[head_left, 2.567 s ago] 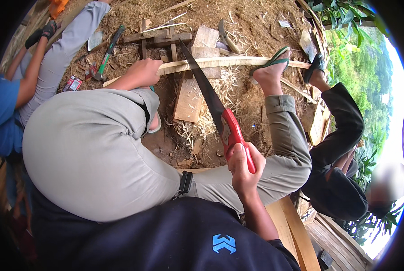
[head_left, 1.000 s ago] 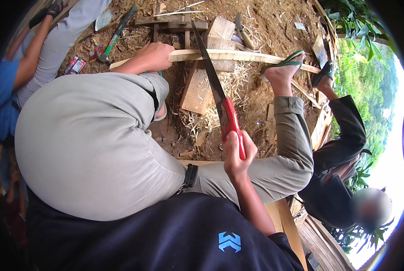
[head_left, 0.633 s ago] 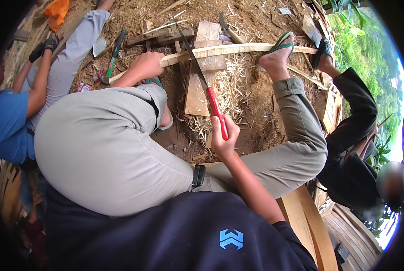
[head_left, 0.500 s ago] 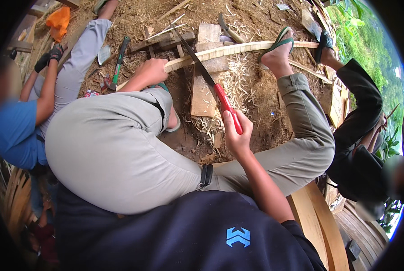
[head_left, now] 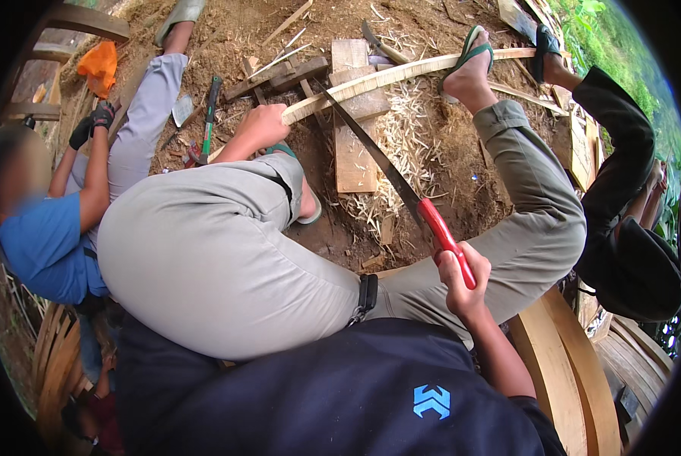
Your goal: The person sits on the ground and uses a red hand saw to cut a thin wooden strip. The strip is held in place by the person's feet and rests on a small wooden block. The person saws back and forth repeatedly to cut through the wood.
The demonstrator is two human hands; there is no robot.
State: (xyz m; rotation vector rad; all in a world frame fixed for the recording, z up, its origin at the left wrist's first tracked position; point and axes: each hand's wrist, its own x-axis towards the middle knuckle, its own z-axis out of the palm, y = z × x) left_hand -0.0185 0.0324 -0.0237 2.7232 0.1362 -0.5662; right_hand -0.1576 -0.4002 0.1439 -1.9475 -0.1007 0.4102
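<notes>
- The strip [head_left: 401,74] is pinned across the block [head_left: 353,125] by the left hand [head_left: 260,125], closed over its near end.
- The saw [head_left: 386,171] blade is set on the strip, which appears uncut; shavings [head_left: 397,144] are piled below.
- The saw's red handle is gripped tightly by the right hand [head_left: 462,285].

hands [head_left: 462,285] gripping saw [head_left: 401,190], bamboo strip [head_left: 401,74]

The left hand [head_left: 260,125] covers part of the wooden strip [head_left: 401,74], and its forearm vanishes behind the raised knee [head_left: 226,228]. The right hand [head_left: 462,285] wraps the saw [head_left: 386,171] handle's lower end, hiding it.
</notes>
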